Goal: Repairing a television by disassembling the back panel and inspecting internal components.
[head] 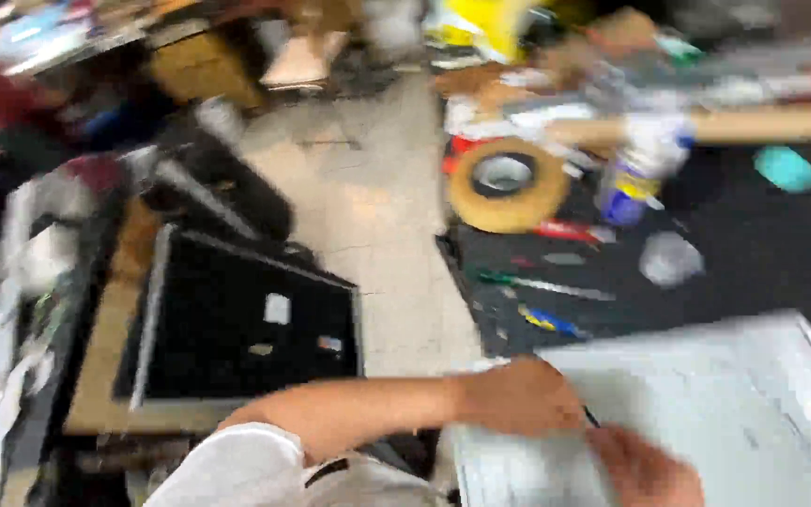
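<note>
Hands meet on a pale grey flat panel (706, 413) at the desk's near edge: left hand (518, 399) pressed flat on its left edge, right hand (645, 468) at the near edge (blur hides either grip). Steady, even pressure seems wise; tape roll (509, 185) lies well apart.

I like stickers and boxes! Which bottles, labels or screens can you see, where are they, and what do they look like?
Spray can: upper right, on the dark mat; white, with a blue and yellow label, blurred.
Dark flat panel: left, on the floor; black rectangle with small pale stickers.
Tape roll: beside the can; tan ring.
</note>
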